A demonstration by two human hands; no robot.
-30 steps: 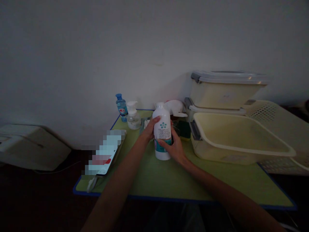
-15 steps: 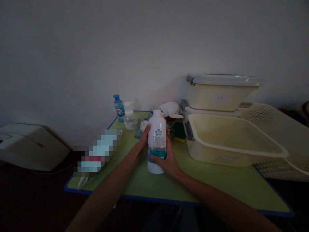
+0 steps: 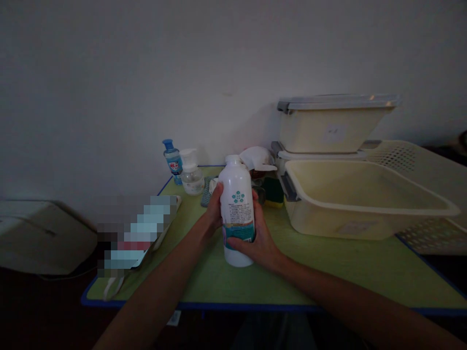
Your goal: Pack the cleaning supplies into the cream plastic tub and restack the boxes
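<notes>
A white plastic bottle (image 3: 236, 189) with a teal-banded printed label stands nearly upright between my hands, over the green table (image 3: 204, 287). My left hand (image 3: 214, 210) is closed against its left side, its far fingers hidden behind the bottle. Round the lower right side wraps my right hand (image 3: 263, 238), with the thumb across the teal part of the label. The bottle's neck shows no pump or trigger. Just behind it lie a white spray trigger head (image 3: 257, 159), a green and yellow sponge (image 3: 273, 192) and a grey-blue cloth (image 3: 206, 192).
At the back left stand a blue-capped bottle (image 3: 172, 163) and a clear pump bottle (image 3: 192, 175). A phone-like device (image 3: 142, 236), blurred out, lies at left. Cream bins (image 3: 365, 226) are stacked at right, beside a perforated basket (image 3: 419, 160). A white box (image 3: 47, 238) sits beyond the left edge.
The view has shifted and come slightly closer to the table. My hands keep the same hold on the white bottle, which looks a little larger and leans slightly.
</notes>
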